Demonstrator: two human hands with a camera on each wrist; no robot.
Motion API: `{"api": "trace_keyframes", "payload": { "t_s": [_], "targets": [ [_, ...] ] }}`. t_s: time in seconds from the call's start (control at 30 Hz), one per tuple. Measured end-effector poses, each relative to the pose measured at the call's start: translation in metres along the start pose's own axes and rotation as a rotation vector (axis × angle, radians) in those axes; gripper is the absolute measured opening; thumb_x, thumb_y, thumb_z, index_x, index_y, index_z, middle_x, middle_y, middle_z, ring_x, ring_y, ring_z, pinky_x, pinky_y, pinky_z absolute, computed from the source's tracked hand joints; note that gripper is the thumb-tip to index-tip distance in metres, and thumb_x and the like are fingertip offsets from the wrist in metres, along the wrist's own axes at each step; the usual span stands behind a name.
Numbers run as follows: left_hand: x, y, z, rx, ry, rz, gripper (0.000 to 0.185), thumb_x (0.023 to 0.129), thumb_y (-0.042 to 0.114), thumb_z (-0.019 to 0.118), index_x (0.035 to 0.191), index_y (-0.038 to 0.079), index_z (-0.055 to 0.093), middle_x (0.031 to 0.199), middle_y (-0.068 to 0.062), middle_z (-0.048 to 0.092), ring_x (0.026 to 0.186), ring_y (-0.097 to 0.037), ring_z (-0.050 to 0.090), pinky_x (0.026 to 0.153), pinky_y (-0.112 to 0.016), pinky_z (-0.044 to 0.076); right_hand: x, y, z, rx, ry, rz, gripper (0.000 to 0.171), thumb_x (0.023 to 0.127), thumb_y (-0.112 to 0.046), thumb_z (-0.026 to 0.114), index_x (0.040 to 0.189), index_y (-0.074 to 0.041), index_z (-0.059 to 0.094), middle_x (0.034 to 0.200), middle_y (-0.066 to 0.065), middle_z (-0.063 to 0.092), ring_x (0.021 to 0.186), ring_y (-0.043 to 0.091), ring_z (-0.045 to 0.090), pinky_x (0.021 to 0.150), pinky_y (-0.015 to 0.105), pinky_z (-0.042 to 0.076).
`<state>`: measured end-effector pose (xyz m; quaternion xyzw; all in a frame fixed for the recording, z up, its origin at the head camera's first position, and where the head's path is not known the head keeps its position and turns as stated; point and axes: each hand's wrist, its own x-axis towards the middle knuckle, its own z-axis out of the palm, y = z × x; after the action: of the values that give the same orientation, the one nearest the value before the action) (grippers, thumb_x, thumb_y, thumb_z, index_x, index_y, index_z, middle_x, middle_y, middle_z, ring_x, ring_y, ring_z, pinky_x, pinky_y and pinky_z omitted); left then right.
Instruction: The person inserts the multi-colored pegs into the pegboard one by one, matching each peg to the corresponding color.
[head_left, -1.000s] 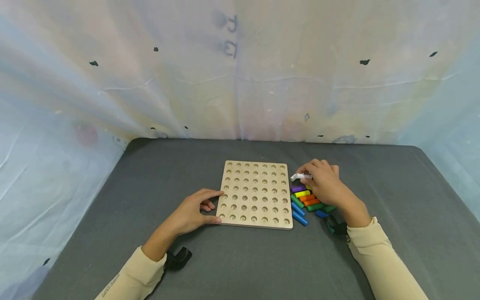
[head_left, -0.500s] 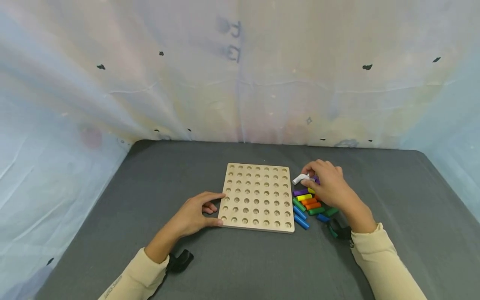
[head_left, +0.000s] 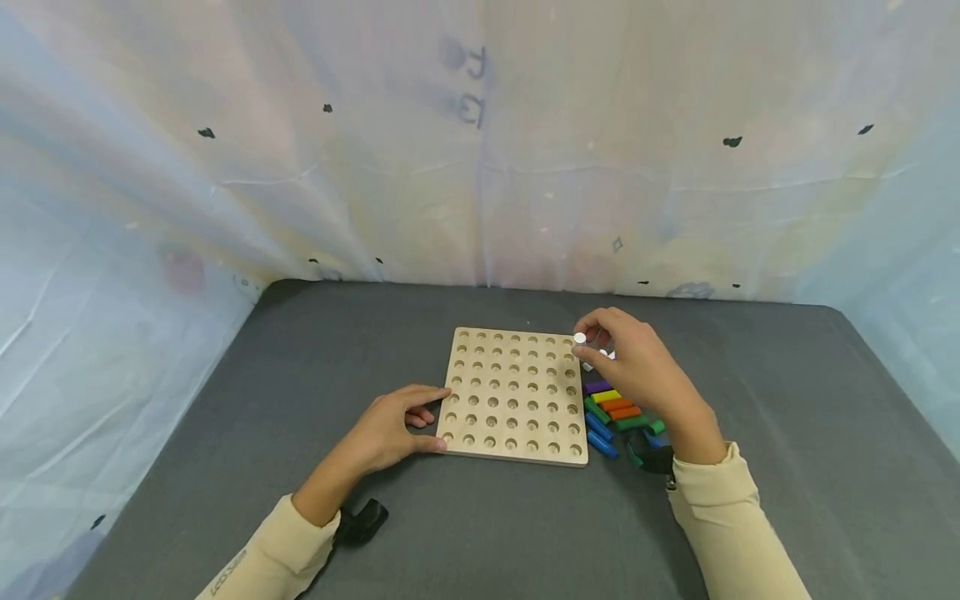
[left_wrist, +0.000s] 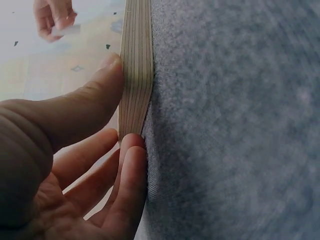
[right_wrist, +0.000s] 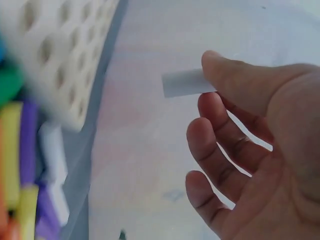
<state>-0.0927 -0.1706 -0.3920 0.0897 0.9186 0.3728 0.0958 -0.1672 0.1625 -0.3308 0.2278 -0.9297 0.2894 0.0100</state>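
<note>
The right hand (head_left: 637,367) pinches a white peg (head_left: 580,338) between thumb and forefinger; the right wrist view shows the white peg (right_wrist: 183,83) sticking out past the thumb tip, with the other fingers (right_wrist: 220,145) loosely curled beneath it and touching nothing. In the head view the peg is held in the air over the pegboard's corner at about 1 o'clock, clear of the holes.

The wooden pegboard (head_left: 513,392) lies flat on the grey surface (head_left: 300,375), every hole in view unfilled. Just off its edge at 3 o'clock lies a loose cluster of pegs touching one another: a purple peg (head_left: 597,386), a yellow peg (head_left: 605,396), two orange pegs (head_left: 619,408), green pegs (head_left: 628,423) and blue pegs (head_left: 600,437). Two more white pegs (head_left: 604,357) lie at the cluster's 12 o'clock end, partly hidden under the right hand.

The left hand (head_left: 390,429) grasps the pegboard at its 8 o'clock corner. The left wrist view shows the thumb (left_wrist: 85,107) pressed on the board's top face near the edge, and the fingers (left_wrist: 127,185) curled against the layered side edge (left_wrist: 136,70) where it meets the surface. Both cream sleeves (head_left: 727,525) carry a dark strap at the wrist.
</note>
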Motion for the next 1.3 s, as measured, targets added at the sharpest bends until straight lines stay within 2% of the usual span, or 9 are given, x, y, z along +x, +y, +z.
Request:
{"api": "trace_keyframes", "payload": {
  "t_s": [0.27,0.4,0.53,0.67,0.77,0.87,0.97,1.17,1.3],
  "targets": [
    [0.002,0.001,0.003,-0.005,0.013,-0.012,0.067,0.074,0.016,0.088,0.135,0.023,0.061,0.117,0.001,0.063,0.092,-0.009,0.06,0.084,-0.034,0.051,0.03,-0.034,0.018,0.05,-0.058,-0.047,0.022,0.098,-0.025,0.065,0.117,-0.015,0.064,0.113,0.002,0.063,0.099,0.021,0.059,0.084,0.041,0.049],
    [0.005,0.003,0.007,-0.022,0.009,-0.014,0.067,0.074,0.015,0.087,0.136,0.023,0.061,0.117,0.001,0.063,0.092,-0.009,0.059,0.085,-0.034,0.05,0.05,-0.04,0.029,0.052,-0.093,-0.058,0.024,0.098,-0.027,0.065,0.12,-0.015,0.065,0.111,0.001,0.066,0.098,0.019,0.062,0.084,0.04,0.051],
    [0.007,0.004,0.01,-0.044,-0.009,-0.011,0.067,0.075,0.016,0.087,0.136,0.023,0.06,0.116,0.0,0.062,0.092,-0.009,0.059,0.085,-0.033,0.05,0.067,-0.044,0.04,0.052,-0.129,-0.029,0.028,0.097,-0.027,0.066,0.121,-0.013,0.066,0.107,0.002,0.069,0.097,0.019,0.064,0.084,0.04,0.052],
    [0.007,0.002,0.008,-0.034,0.008,-0.024,0.067,0.074,0.016,0.087,0.135,0.025,0.061,0.116,0.001,0.062,0.092,-0.009,0.059,0.085,-0.033,0.05,0.086,-0.051,0.057,0.037,-0.151,0.0,0.026,0.096,-0.028,0.067,0.12,-0.016,0.068,0.106,0.0,0.07,0.095,0.017,0.065,0.081,0.037,0.053],
    [0.005,0.0,0.006,-0.017,0.013,-0.038,0.067,0.075,0.017,0.087,0.135,0.026,0.06,0.118,0.001,0.062,0.093,-0.009,0.059,0.085,-0.034,0.05,0.098,-0.055,0.071,-0.006,-0.152,-0.013,0.024,0.095,-0.028,0.069,0.117,-0.019,0.07,0.106,-0.001,0.071,0.092,0.016,0.065,0.078,0.035,0.053],
    [0.005,0.0,0.005,-0.008,0.014,-0.043,0.067,0.075,0.017,0.087,0.135,0.026,0.06,0.118,0.001,0.062,0.093,-0.01,0.058,0.085,-0.034,0.05,0.105,-0.057,0.08,-0.019,-0.145,-0.012,0.024,0.094,-0.028,0.07,0.117,-0.02,0.071,0.107,-0.001,0.072,0.081,0.014,0.066,0.072,0.032,0.053],
    [0.005,0.003,0.006,0.014,0.017,-0.043,0.068,0.074,0.016,0.087,0.136,0.026,0.06,0.122,0.001,0.062,0.095,-0.011,0.059,0.085,-0.034,0.05,0.11,-0.057,0.086,-0.006,-0.132,0.021,0.023,0.094,-0.029,0.07,0.116,-0.022,0.071,0.108,-0.003,0.072,0.079,0.013,0.066,0.071,0.032,0.053],
    [0.004,0.008,0.004,0.095,0.023,-0.032,0.069,0.074,0.021,0.087,0.137,0.028,0.06,0.133,0.002,0.061,0.103,-0.015,0.058,0.09,-0.04,0.048,0.113,-0.057,0.097,0.01,-0.109,0.092,0.026,0.094,-0.031,0.07,0.119,-0.021,0.071,0.108,-0.003,0.072,0.096,0.018,0.067,0.084,0.038,0.054],
    [0.004,0.008,0.005,0.108,0.028,-0.035,0.068,0.075,0.023,0.086,0.137,0.03,0.06,0.134,0.003,0.061,0.104,-0.016,0.058,0.09,-0.041,0.048,0.112,-0.056,0.102,0.033,-0.092,0.12,0.027,0.095,-0.031,0.069,0.119,-0.02,0.071,0.107,-0.003,0.072,0.095,0.018,0.067,0.082,0.037,0.054]
  ]
}}
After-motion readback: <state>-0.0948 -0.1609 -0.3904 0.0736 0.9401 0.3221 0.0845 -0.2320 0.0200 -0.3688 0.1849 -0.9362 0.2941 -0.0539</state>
